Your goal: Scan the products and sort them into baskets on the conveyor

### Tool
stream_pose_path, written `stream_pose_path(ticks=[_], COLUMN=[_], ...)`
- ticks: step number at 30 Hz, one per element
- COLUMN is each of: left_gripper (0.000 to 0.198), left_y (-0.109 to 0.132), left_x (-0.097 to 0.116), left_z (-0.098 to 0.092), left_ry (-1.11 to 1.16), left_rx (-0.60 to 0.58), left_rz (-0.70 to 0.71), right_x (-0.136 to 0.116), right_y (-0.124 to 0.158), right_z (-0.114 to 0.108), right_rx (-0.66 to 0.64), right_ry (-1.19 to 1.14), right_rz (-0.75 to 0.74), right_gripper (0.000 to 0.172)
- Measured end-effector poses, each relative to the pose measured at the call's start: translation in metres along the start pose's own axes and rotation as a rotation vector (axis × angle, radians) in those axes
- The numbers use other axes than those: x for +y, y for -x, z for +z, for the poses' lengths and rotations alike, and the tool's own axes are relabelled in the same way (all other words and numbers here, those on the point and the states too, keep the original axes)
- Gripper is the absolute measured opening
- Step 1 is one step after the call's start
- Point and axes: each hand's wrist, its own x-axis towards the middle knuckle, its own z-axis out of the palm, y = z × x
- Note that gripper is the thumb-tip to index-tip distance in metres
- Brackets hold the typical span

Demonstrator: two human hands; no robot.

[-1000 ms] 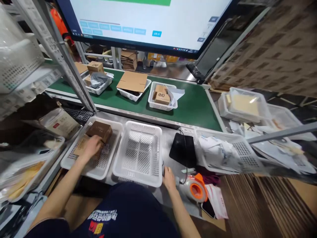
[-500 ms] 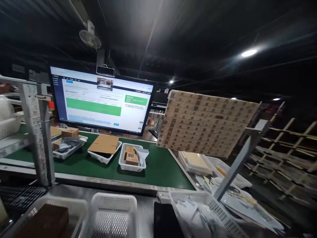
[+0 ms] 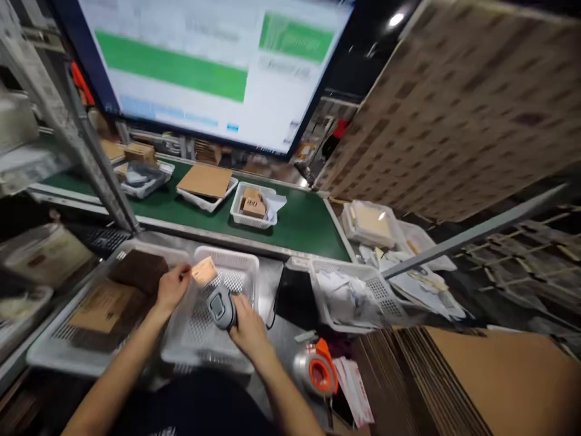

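Head view, lower centre of frame: scanning step in hand, by judgement. Left hand [image 3: 171, 289] pinches a small tan card/label [image 3: 204, 270] by its edge, held over the empty white basket [image 3: 236, 260] on the worktop [image 3: 272, 284]. Right hand [image 3: 247, 330] closed round a grey handheld scanner [image 3: 220, 306], nose pointed up toward the card, just beside it. Next move, as judged: line up scanner w/ card face, hold both steady; card is small, easily tilted off-aim.

Left basket [image 3: 59, 357] holds a dark brown box [image 3: 138, 270] and a flat carton [image 3: 102, 306].

Writing: monitor [image 3: 204, 66], upper left, shows green bars; text blurred, unreadable. Card print not legible. Orange tape dispenser [image 3: 318, 370] lower centre-right, no marking readable.
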Motion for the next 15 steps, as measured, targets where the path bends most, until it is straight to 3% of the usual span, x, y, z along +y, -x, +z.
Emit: stream_pose_path(ticks=[3, 6, 8, 11, 13, 15], left_gripper=[0.036, 0.045, 0.059, 0.089, 0.114, 0.132], left_y=[0.007, 0.014, 0.008, -0.017, -0.037, -0.056], left_x=[-0.003, -0.024, -0.043, -0.076, -0.101, -0.123], left_z=[0.028, 0.031, 0.015, -0.026, -0.053, -0.071], left_ry=[0.013, -0.021, -0.087, -0.277, -0.406, -0.453], left_rx=[-0.128, -0.149, -0.045, 0.132, 0.103, -0.007], left_rz=[-0.073, -0.110, -0.100, -0.126, -0.227, -0.336], right_x=[0.003, 0.021, 0.034, 0.050, 0.051, 0.046], right_y=[0.003, 0.016, 0.026, 0.034, 0.035, 0.033], right_z=[0.004, 0.020, 0.032, 0.045, 0.048, 0.047], right_rx=[-0.022, -0.061, -0.071, -0.077, -0.094, -0.107], right_ry=[0.016, 0.009, -0.008, -0.023, -0.017, -0.014], right_rz=[0.015, 0.012, 0.015, 0.037, 0.042, 0.027], right_gripper=[0.059, 0.058, 0.058, 0.055, 0.053, 0.053])
